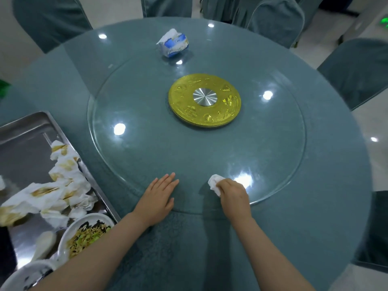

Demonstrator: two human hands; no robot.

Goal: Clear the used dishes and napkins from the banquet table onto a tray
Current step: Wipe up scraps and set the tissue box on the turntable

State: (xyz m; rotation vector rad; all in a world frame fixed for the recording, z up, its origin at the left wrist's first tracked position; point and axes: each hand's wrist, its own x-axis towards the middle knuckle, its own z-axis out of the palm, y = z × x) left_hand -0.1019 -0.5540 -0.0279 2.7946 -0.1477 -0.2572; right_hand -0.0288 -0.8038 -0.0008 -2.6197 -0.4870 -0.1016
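My right hand [233,196] grips a crumpled white napkin [214,183] and holds it against the near edge of the glass turntable [273,164]. My left hand [159,196] lies flat with straight fingers on the turntable's near rim. A steel tray [23,131] sits at the left edge of the table. It holds several stained white napkins [63,185], a white plate of leftover noodles [84,234], a white spoon [45,244] and part of another white dish [27,274].
A blue and white tissue pack [174,44] lies on the far side of the round teal table [325,217]. A gold disc with a silver hub [204,99] marks the turntable's centre. Teal-covered chairs [357,72] ring the table.
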